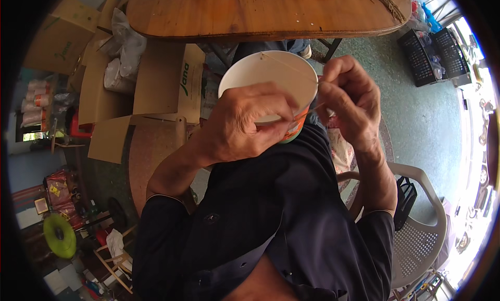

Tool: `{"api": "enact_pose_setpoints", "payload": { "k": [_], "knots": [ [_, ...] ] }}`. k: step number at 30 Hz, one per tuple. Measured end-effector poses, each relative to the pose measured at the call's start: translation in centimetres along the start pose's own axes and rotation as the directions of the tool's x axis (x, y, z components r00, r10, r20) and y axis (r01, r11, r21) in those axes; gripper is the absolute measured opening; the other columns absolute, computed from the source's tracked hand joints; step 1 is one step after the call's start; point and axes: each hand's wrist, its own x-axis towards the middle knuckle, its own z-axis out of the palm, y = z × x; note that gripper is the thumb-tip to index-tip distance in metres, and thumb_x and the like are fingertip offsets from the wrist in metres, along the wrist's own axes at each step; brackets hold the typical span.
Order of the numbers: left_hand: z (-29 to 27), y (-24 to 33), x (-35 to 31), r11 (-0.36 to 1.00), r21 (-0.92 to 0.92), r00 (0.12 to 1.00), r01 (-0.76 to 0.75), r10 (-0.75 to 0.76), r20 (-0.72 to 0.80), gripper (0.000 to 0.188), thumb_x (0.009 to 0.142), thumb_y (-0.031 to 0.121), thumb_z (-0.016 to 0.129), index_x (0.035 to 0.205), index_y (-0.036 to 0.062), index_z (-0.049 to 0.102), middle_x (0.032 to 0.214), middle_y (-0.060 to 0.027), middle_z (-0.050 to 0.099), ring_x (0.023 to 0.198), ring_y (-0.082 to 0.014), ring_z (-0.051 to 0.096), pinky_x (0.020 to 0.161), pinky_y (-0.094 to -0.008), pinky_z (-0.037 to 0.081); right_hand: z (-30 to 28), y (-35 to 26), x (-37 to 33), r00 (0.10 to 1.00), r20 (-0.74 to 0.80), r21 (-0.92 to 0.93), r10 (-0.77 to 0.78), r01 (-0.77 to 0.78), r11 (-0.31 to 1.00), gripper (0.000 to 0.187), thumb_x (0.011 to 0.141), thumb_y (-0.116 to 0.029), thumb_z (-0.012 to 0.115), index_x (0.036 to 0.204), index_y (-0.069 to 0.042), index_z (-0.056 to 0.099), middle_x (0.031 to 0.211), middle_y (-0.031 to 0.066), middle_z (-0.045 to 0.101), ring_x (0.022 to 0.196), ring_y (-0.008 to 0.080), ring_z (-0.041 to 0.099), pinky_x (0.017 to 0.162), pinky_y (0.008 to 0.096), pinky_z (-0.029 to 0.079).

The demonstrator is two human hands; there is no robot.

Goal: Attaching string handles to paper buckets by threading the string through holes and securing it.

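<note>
Light strand: pinch its end

Right fingers seem to pinch the strand; it stretches left of them over the bucket, likely bendy, easily snapped. Left fingers, blurred, curl over the near rim, grip unclear.

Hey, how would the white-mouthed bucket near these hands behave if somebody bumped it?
The bucket would probably tip fairly easily, since it seems to rest against the dark trousers. It could roll if laid over, given its round mouth. Its thin rim suggests it may be light for its size.
</note>
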Motion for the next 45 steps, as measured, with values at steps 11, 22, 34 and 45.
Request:
{"api": "enact_pose_setpoints", "payload": {
  "k": [11,22,34,45],
  "knots": [
    [-0.6,-0.6,-0.3,0.996,-0.061,0.99,0.071,-0.063,0.122,0.013,0.086,-0.005,0.075,0.094,0.0021,0.067,0.08,-0.0083,0.071,0.075,-0.0222,0.074,0.067,-0.031,0.057,-3.5,-0.8,1.7,0.956,-0.174,-0.26,-0.237,0.187,0.947,0.01,0.096,-0.001,0.073,0.103,0.0,0.066,0.08,0.0012,0.067,0.065,0.0056,0.06,0.059,0.0212,0.05],
    [-3.5,-4.9,-0.4,0.984,0.032,0.871,0.177,-0.141,-0.47,0.021,0.104,0.004,0.06,0.124,0.0009,0.067,0.082,-0.0088,0.065,0.074,-0.0172,0.062,0.072,-0.0304,0.052,-0.9,-0.6,1.7,0.97,0.207,-0.688,0.13,0.05,0.724,0.06,0.085,-0.033,0.089,0.129,-0.001,0.063,0.101,0.0086,0.073,0.094,0.0175,0.07,0.083,0.0337,0.055],
    [-7.1,-6.5,-0.5,0.947,-0.253,0.803,0.197,-0.304,-0.513,0.025,0.108,0.01,0.058,0.13,-0.0004,0.064,0.101,-0.0026,0.066,0.092,-0.0093,0.061,0.086,-0.0251,0.051,1.9,1.6,2.8,0.938,0.342,-0.826,-0.051,0.326,0.46,0.066,0.081,-0.015,0.089,0.136,0.005,0.058,0.107,0.0143,0.069,0.093,0.0251,0.071,0.085,0.0391,0.058],
    [-11.4,-11.9,3.3,0.951,-0.293,0.751,0.097,-0.263,-0.606,0.037,0.106,0.016,0.064,0.138,-0.0014,0.054,0.132,-0.0115,0.061,0.127,-0.0199,0.059,0.108,-0.0344,0.047,-2.7,-9.1,28.3,0.984,-0.081,-0.005,-0.156,0.157,0.988,0.044,0.103,-0.037,0.068,0.129,-0.002,0.062,0.107,0.0079,0.072,0.086,0.0152,0.069,0.081,0.0316,0.061]
  ]
}}
